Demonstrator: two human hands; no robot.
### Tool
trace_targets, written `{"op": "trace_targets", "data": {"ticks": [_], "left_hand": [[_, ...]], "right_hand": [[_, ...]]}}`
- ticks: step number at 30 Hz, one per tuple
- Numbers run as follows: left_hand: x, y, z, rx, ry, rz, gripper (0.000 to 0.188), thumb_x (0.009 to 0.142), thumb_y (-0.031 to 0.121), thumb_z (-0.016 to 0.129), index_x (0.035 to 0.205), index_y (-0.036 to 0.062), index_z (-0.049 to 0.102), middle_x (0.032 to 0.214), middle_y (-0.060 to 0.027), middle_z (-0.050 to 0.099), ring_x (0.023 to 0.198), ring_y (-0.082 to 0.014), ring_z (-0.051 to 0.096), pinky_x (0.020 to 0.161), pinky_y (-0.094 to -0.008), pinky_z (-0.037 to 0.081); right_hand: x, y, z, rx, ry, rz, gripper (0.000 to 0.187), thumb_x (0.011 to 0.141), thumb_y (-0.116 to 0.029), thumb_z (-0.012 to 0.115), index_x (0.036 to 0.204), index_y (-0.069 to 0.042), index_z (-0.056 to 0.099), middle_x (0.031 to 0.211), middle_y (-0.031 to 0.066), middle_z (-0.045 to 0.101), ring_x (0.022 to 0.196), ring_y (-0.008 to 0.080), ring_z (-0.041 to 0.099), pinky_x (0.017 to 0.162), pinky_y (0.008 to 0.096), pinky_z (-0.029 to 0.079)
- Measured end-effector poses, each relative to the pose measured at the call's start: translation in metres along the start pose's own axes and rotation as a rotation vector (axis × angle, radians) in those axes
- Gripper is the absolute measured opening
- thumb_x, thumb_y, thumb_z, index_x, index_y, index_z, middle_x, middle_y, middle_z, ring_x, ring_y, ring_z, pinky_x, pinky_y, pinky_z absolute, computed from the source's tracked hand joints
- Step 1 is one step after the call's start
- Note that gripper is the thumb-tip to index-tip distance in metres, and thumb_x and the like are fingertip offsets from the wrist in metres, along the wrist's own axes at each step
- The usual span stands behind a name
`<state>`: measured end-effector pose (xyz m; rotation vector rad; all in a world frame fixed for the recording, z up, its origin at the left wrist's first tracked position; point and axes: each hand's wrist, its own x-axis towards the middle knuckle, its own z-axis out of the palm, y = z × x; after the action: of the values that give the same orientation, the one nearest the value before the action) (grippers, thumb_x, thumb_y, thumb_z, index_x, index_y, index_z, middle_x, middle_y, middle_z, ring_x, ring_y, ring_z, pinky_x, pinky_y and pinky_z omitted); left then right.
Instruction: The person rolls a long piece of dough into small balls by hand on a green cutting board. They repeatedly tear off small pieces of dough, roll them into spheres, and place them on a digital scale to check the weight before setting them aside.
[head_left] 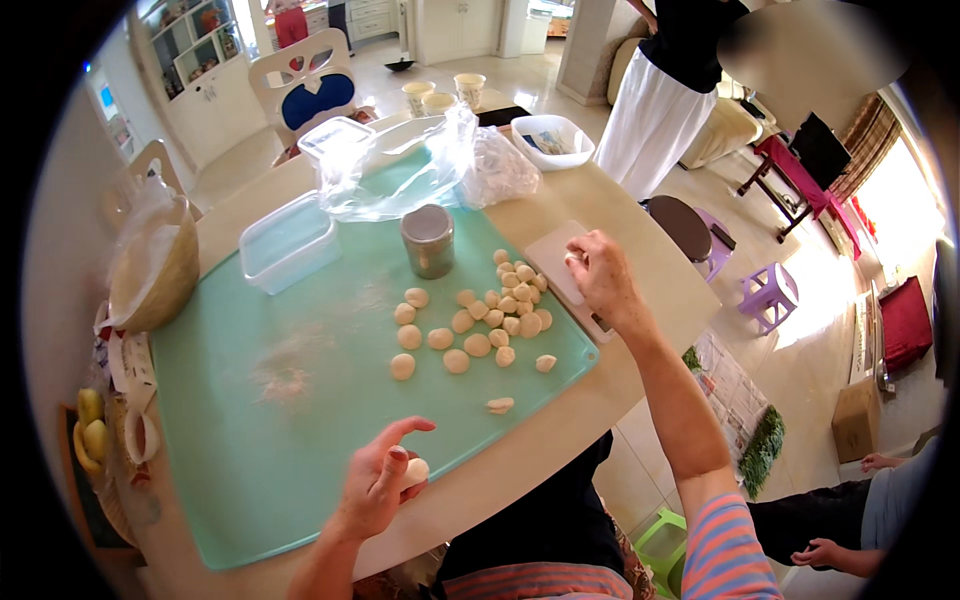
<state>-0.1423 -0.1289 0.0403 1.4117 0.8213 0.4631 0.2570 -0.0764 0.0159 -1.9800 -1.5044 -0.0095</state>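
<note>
A dough ball [414, 473] rests in my left hand [372, 484], held by the thumb and curled fingers with the index finger stretched out above the mat's near edge. My right hand [603, 277] is over a pale cutting board [556, 258], its fingers pinched round a small whitish bit that looks like dough, mostly hidden. Between the hands, several dough balls [456, 361] lie on the green mat [230, 460], clustered toward the board. Two small dough pieces, one flattened [500, 405], sit apart from them. Loose flour [285, 372] dusts the mat's middle.
A metal canister [428, 241] stands behind the dough. Beyond are a clear plastic box [290, 242], crumpled plastic bags [400, 180], a white tub [552, 142] and paper cups [470, 88]. A large bowl [155, 265] is at left. Other people stand and sit nearby.
</note>
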Motion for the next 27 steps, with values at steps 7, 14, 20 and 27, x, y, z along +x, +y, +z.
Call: {"op": "trace_targets", "data": {"ticks": [7, 14, 20, 27], "left_hand": [[0.003, -0.007, -0.004, -0.005, 0.011, -0.032, 0.088, 0.099, 0.076, 0.024, 0.138, 0.0012, 0.05, 0.06, 0.0015, 0.051, 0.053, -0.005, 0.04, 0.05, -0.0229, 0.03], [0.0, -0.011, -0.006, -0.124, 0.016, 0.028, 0.087, 0.101, 0.071, 0.026, 0.143, -0.003, 0.044, 0.072, 0.0009, 0.058, 0.06, -0.0057, 0.045, 0.053, -0.0228, 0.036], [0.001, -0.02, -0.008, -0.199, -0.05, 0.056, 0.068, 0.107, 0.055, 0.04, 0.132, -0.0059, 0.056, 0.087, -0.0038, 0.065, 0.071, -0.0105, 0.055, 0.059, -0.025, 0.045], [0.001, -0.012, -0.017, -0.36, -0.24, -0.144, 0.036, 0.109, 0.032, 0.05, 0.11, 0.0017, 0.069, 0.075, 0.0027, 0.056, 0.063, -0.005, 0.047, 0.053, -0.0221, 0.037]], "right_hand": [[-0.039, -0.077, -0.005, 0.13, 0.076, -0.291, 0.028, 0.088, -0.008, 0.072, 0.115, -0.001, 0.068, 0.114, 0.0165, 0.066, 0.101, 0.0287, 0.064, 0.087, 0.0401, 0.053], [-0.149, -0.192, 0.008, 0.839, -0.593, -0.238, 0.044, 0.079, -0.005, 0.083, 0.12, -0.005, 0.066, 0.109, 0.007, 0.063, 0.088, 0.0199, 0.06, 0.077, 0.0322, 0.052], [-0.15, -0.19, 0.011, 0.866, -0.636, -0.217, 0.035, 0.08, -0.003, 0.082, 0.112, -0.004, 0.069, 0.102, 0.0068, 0.062, 0.084, 0.017, 0.061, 0.066, 0.0283, 0.051], [-0.148, -0.183, 0.005, 0.84, -0.604, -0.214, 0.03, 0.082, -0.002, 0.078, 0.11, -0.005, 0.068, 0.099, 0.0067, 0.062, 0.083, 0.0182, 0.064, 0.064, 0.0304, 0.052]]}}
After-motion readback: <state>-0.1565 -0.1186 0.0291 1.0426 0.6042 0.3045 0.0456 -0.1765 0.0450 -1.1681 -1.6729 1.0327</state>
